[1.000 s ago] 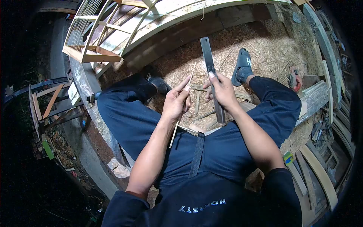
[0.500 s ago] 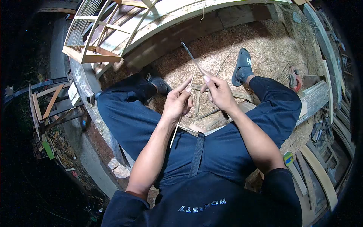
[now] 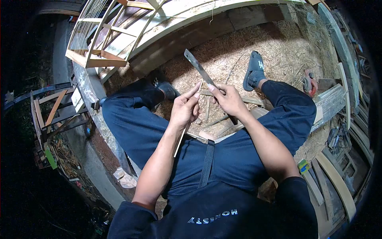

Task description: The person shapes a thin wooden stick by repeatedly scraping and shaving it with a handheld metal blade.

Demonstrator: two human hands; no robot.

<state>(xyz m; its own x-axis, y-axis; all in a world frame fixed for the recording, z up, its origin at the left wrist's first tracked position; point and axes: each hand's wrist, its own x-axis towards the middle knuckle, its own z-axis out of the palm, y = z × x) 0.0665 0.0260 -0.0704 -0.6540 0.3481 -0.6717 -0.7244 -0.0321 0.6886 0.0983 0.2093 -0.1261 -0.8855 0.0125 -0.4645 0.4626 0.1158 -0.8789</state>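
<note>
A thin pale wooden strip [image 3: 179,142] is pinched in my left hand [image 3: 184,110]; its lower end slants down along my forearm and its tip shows above my fingers. My right hand [image 3: 229,101] grips a long flat metal blade [image 3: 197,67], which points up and to the left, its far end holding a small hole. The lower end of the blade sticks out below my right palm. Both hands are closed and close together above my lap, with the blade beside the strip's tip.
A wooden frame with thin strings [image 3: 106,62] rests on a pale bench [image 3: 175,20] at the upper left. Shavings [image 3: 286,55] and wood offcuts [image 3: 254,100] cover the ground between my feet. A red clamp [image 3: 312,84] and long boards [image 3: 336,181] lie at the right.
The blade has turned from nearly upright to a leftward slant, and my right hand has moved left toward my left hand. The strip's lower end has shifted slightly left.
</note>
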